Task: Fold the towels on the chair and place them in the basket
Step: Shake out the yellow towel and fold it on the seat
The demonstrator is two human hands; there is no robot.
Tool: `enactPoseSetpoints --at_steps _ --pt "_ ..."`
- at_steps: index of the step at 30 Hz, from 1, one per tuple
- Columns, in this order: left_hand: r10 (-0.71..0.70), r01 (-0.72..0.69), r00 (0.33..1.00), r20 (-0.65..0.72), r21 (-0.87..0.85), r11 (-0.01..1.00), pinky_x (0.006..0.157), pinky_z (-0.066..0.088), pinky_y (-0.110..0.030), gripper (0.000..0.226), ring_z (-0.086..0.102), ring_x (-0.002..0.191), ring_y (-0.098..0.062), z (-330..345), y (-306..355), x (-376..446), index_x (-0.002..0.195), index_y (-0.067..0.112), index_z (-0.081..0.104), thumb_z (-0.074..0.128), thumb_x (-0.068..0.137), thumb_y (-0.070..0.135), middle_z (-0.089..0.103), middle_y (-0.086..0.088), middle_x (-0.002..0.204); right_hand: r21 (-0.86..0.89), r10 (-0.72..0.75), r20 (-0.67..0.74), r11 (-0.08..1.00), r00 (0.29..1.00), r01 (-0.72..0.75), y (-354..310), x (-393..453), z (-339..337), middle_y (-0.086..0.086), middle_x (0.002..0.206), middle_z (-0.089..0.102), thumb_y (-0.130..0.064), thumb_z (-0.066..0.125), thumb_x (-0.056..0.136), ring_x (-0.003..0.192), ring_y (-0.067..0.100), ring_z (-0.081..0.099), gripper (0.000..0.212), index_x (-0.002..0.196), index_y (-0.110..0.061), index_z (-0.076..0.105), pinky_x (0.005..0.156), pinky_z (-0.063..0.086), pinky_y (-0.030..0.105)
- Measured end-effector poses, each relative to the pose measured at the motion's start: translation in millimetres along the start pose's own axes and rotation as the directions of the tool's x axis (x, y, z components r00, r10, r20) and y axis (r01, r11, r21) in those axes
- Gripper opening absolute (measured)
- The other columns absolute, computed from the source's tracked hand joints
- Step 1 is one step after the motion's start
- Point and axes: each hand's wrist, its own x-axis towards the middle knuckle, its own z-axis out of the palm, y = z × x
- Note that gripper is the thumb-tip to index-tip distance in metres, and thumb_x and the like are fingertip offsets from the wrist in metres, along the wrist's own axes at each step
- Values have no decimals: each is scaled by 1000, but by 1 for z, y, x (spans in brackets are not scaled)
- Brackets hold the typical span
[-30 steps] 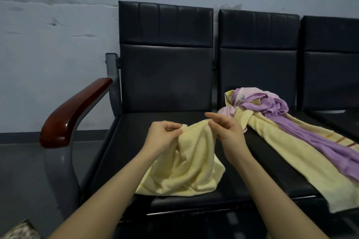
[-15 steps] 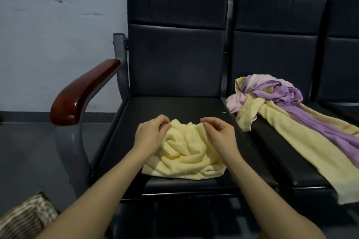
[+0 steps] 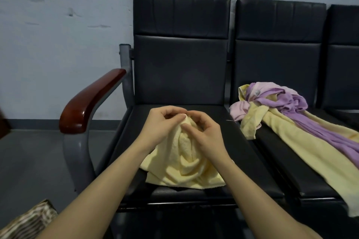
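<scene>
Since half a second ago your two hands have drawn together at the top of the small yellow towel (image 3: 184, 163), which was then bunched lower and wider between them; it now rises in a peak. Your left hand (image 3: 161, 128) and right hand (image 3: 206, 136) each pinch that top fold, fingertips nearly touching, so both grips are closed on the cloth. From the pinched peak the towel hangs and spreads toward you, its long axis running from the hands down to the seat's front edge, where its lower hem lies crumpled on the black chair (image 3: 180, 75).

On the next seat (image 3: 272, 153) to your right, well apart from your hands, lies a heap of towels: a long yellow towel (image 3: 303, 153) trailing off the front edge toward the lower right, a purple towel (image 3: 318, 132) draped along it, and a pink towel (image 3: 240, 110) at the heap's left end. How many pieces the heap holds is hard to tell.

A red-brown wooden armrest (image 3: 91, 105) stands at the left of your seat. At the lower left corner a patterned basket (image 3: 27, 221) shows only in part. Behind is a pale blue-grey wall (image 3: 58, 44) and below it a grey floor (image 3: 35, 161).
</scene>
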Motion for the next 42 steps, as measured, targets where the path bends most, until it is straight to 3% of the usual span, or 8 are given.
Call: enactPoseSetpoints --at_steps 7,14,19,23,26,31,37,42 --pt "-116 116 990 82 5 993 77 54 -17 30 66 93 -13 -9 -10 1 104 17 70 73 79 1 71 -3 99 21 34 -22 999 999 -34 0 -5 -20 -8 89 68 -8 70 85 87 10 63 15 94 -19 67 76 52 21" --pt "-140 130 989 41 187 974 77 54 -36 4 65 79 -15 -1 -21 -5 83 13 72 73 82 17 72 -5 84 4 69 -17 998 997 -69 8 -13 -33 -4 87 70 -4 67 86 86 7 64 15 89 -19 69 77 52 20" --pt "-39 37 999 7 186 982 69 52 -29 8 63 71 -15 0 -16 -12 89 14 64 65 89 22 69 -7 81 -4 122 -41 992 992 -123 13 -18 -43 -2 89 70 -6 67 87 85 9 65 14 90 -19 70 73 51 20" --pt "-25 32 987 -158 40 999 61 51 -15 4 64 70 -9 -2 0 -8 90 15 65 67 87 12 67 -2 75 -6 141 -79 990 987 -142 5 -13 -50 -3 84 70 -10 67 87 80 5 63 9 87 -18 70 70 50 17" --pt "-71 54 982 -176 -102 993 74 54 -19 9 66 89 -12 -5 22 -1 92 15 71 66 86 9 70 -2 90 46 134 -139 991 981 -129 -9 -2 -55 -4 78 70 -10 68 86 76 3 63 9 82 -18 71 68 48 15" --pt "-25 3 972 -234 -91 996 89 53 -29 27 63 98 -13 -10 61 14 110 17 69 67 86 6 68 -1 106 227 160 -138 966 977 -126 -46 15 -69 -6 80 68 -5 65 87 72 -1 61 14 91 -17 72 64 47 13" --pt "87 -88 970 -226 4 996 95 50 -33 54 56 110 -13 -22 92 30 134 17 53 68 84 2 57 3 129 -29 33 -86 999 996 -35 -79 27 -84 -6 93 69 -10 62 91 88 0 62 15 95 -22 71 74 49 12" --pt "147 -129 968 -203 100 987 94 46 -28 53 53 116 -12 -27 93 31 137 18 50 63 88 4 53 3 132 -323 -8 -92 946 996 -22 -80 30 -94 -6 86 66 -18 60 93 85 4 60 9 89 -21 67 73 47 16"
